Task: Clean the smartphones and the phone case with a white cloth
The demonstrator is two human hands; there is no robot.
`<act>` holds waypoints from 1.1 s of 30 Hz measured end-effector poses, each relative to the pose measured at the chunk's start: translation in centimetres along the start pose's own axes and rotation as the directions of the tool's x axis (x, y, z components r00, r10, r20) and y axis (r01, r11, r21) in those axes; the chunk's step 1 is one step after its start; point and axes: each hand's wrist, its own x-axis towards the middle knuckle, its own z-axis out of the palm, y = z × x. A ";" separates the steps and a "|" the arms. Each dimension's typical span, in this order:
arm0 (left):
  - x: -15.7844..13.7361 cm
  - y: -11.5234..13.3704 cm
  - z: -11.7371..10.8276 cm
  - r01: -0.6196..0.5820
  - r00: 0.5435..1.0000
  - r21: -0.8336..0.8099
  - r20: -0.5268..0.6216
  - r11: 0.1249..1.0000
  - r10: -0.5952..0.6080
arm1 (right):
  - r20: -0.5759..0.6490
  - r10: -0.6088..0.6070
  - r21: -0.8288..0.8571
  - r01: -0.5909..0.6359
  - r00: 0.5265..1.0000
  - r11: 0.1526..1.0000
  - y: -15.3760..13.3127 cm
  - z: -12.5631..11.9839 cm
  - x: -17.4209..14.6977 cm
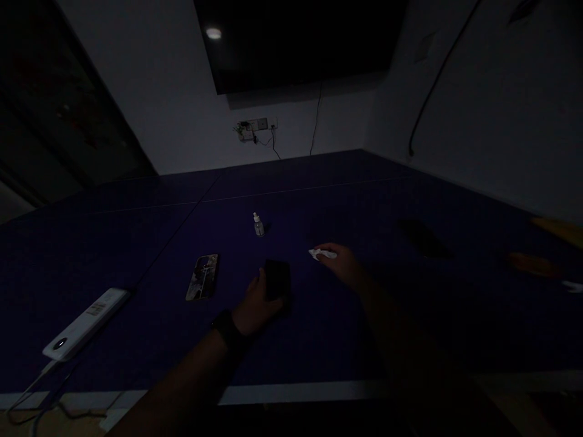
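Note:
In the dim light, my left hand (257,306) wears a black watch at the wrist and grips a dark phone-like slab (277,279) by its sides. The slab's details are lost in the dark. Between the thumb and fingers of my right hand (342,264) is a white crumpled tissue (325,254), held apart from the slab and to its right. A small clear dropper bottle (259,228) with a white top stands upright beyond my left hand. To the left lies a patterned phone case (203,277), flat on the dark blue table (319,340).
A white power strip (88,321) with cables lies at the left front. On the right are a dark flat object (423,238), a blurred orange item (532,264) and a yellow one (560,230). A large screen (305,42) hangs above wall sockets (257,126).

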 end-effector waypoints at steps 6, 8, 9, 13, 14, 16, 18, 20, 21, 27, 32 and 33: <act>-1.2 -1.1 -0.3 -0.112 0.992 0.401 0.099 0.909 0.078 | 0.047 -0.041 -0.081 0.044 0.998 0.996 0.6 0.4 -0.2; -1.6 -1.2 -0.4 -0.138 0.988 0.451 0.122 0.882 0.092 | 0.062 -0.060 -0.114 0.067 0.996 0.991 0.7 0.6 -0.4; -1.8 -1.2 -0.6 -0.154 0.986 0.469 0.131 0.869 0.104 | 0.068 -0.073 -0.130 0.082 0.995 0.988 0.7 0.7 -0.5; -1.2 -1.0 -2.9 -0.300 0.952 0.595 0.237 0.746 0.193 | 0.082 -0.155 -0.198 0.169 0.984 0.966 0.6 0.9 -0.3; -0.8 -1.1 -3.7 -0.335 0.940 0.610 0.273 0.718 0.206 | 0.084 -0.181 -0.216 0.195 0.980 0.957 0.5 0.9 -0.1; 0.3 -1.3 -5.1 -0.391 0.915 0.606 0.334 0.693 0.225 | 0.095 -0.234 -0.249 0.251 0.968 0.935 0.3 1.0 0.3; 1.3 -1.7 -6.1 -0.455 0.885 0.589 0.380 0.668 0.268 | 0.122 -0.289 -0.272 0.312 0.950 0.910 -0.1 1.2 0.8; 2.1 -2.3 -6.3 -0.508 0.855 0.563 0.420 0.652 0.303 | 0.167 -0.342 -0.277 0.377 0.925 0.884 -0.6 1.8 1.1; 2.3 -2.6 -6.2 -0.525 0.844 0.551 0.433 0.649 0.315 | 0.194 -0.366 -0.275 0.408 0.910 0.871 -0.8 2.2 1.1; 2.3 -3.1 -4.8 -0.547 0.834 0.508 0.406 0.666 0.375 | 0.347 -0.434 -0.254 0.529 0.831 0.810 -1.6 5.3 0.7; 2.2 -2.2 -4.8 -0.543 0.834 0.464 0.392 0.700 0.387 | 0.462 -0.460 -0.284 0.618 0.758 0.733 -1.9 4.9 -0.3; 2.2 -2.0 -4.8 -0.538 0.836 0.463 0.397 0.704 0.378 | 0.480 -0.449 -0.300 0.621 0.754 0.724 -2.0 4.6 -0.5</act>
